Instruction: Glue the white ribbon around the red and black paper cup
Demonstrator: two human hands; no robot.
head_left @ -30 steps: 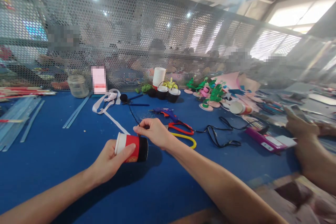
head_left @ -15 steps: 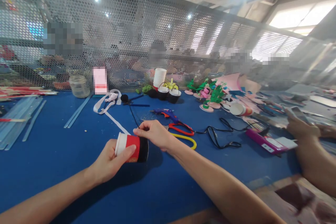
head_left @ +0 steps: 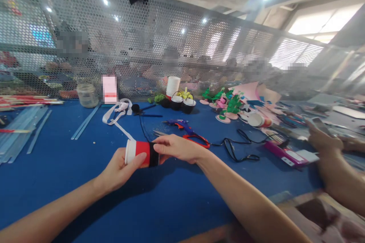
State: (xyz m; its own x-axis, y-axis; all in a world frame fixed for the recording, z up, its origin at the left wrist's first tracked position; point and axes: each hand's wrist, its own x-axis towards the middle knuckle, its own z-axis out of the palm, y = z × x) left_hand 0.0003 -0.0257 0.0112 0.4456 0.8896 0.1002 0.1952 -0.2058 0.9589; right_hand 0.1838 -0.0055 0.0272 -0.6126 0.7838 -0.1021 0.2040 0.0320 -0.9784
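My left hand [head_left: 121,169] grips a red paper cup [head_left: 141,153] lying sideways above the blue table [head_left: 65,167], its white rim to the left and a black band at the right end. My right hand [head_left: 179,147] closes its fingers around that black end of the cup. A thin black wire [head_left: 144,131] runs from near the cup toward the back of the table.
Red-handled scissors [head_left: 198,139] and a blue glue gun [head_left: 178,123] lie just behind my right hand. Black cord [head_left: 236,150], white ribbon [head_left: 115,115], glue sticks [head_left: 19,129], a jar [head_left: 87,95], stacked cups [head_left: 173,85] and green foam pieces [head_left: 230,104] are around. Another person's hand [head_left: 325,140] holds a phone at right.
My right hand has moved from pinching above the cup down onto its black end. The cup has shifted slightly up and left with my left hand.
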